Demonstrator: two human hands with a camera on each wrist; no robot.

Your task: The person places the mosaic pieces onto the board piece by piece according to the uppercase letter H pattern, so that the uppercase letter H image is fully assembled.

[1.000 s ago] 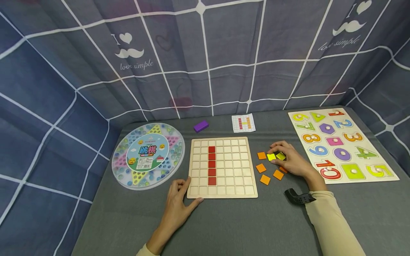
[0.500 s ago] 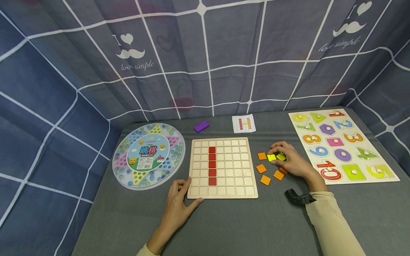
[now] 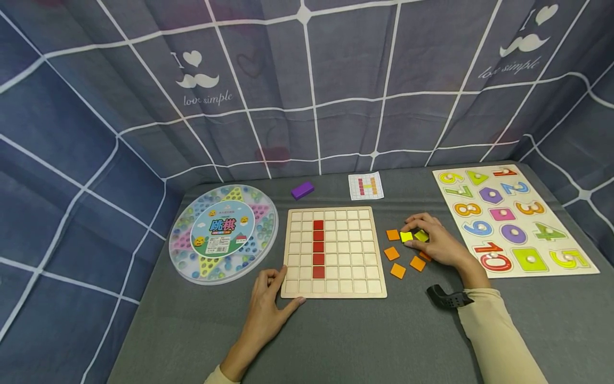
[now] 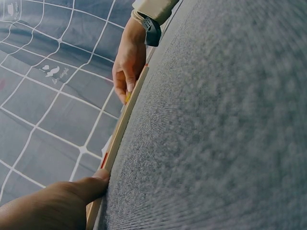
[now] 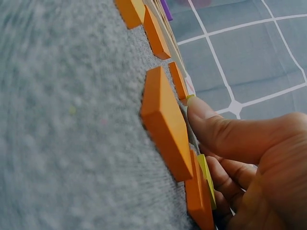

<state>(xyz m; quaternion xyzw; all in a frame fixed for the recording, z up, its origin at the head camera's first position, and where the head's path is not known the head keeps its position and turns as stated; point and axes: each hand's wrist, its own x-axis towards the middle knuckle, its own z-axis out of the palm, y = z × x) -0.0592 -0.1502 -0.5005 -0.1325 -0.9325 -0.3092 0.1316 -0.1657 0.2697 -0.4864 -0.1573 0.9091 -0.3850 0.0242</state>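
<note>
A square wooden grid board point(image 3: 345, 256) lies in the middle of the table, a column of several red tiles point(image 3: 318, 247) in its cells. At its near left corner rests my left hand point(image 3: 266, 309), the thumb against the front edge and the forefinger by the left edge. To the right of the board, my right hand point(image 3: 438, 240) pinches a yellow tile point(image 3: 406, 237) between thumb and forefinger. Another yellow tile point(image 3: 421, 235) shows under that hand. Several orange tiles point(image 3: 392, 253) lie around it; one is partly hidden by the hand. The right wrist view shows an orange tile point(image 5: 165, 124) near the thumb.
Behind the board are a purple block point(image 3: 303, 190) and a pattern card point(image 3: 366, 186) with a red, yellow and orange figure. A round Chinese checkers set point(image 3: 261, 250) lies at left. A number-and-shape puzzle board point(image 3: 515, 261) lies at right. A gridded curtain point(image 3: 345, 122) hangs behind.
</note>
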